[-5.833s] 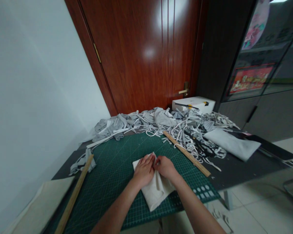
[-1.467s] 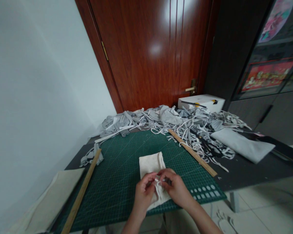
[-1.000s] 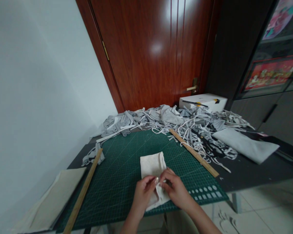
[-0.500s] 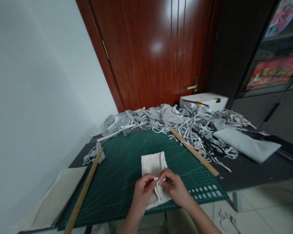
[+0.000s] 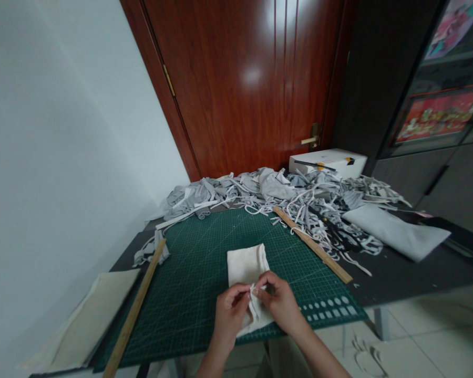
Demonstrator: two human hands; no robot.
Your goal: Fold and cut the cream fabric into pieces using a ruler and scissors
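Note:
A folded piece of cream fabric [image 5: 245, 263] lies near the front edge of the green cutting mat [image 5: 189, 273]. My left hand [image 5: 230, 310] pinches a raised edge of this fabric between thumb and fingers. Close beside it, my right hand [image 5: 278, 300] pinches the same edge, the fingertips of both hands almost meeting. Below the hands the fabric is ruffled, with its lower end at the mat's front edge. The exact fold between the fingertips is partly hidden.
Wooden strips lie at left [image 5: 136, 310] and right [image 5: 311, 244] on the mat. Grey fabric scraps [image 5: 276, 184] are heaped behind, before a white box [image 5: 331, 160]. Cream cloth [image 5: 90, 315] lies at the left, a grey fabric piece [image 5: 396, 231] at the right.
Both hands stay at the same spot, with the fingertips shifting slightly and drawing closer together on the pinched fabric edge. The view has moved very little.

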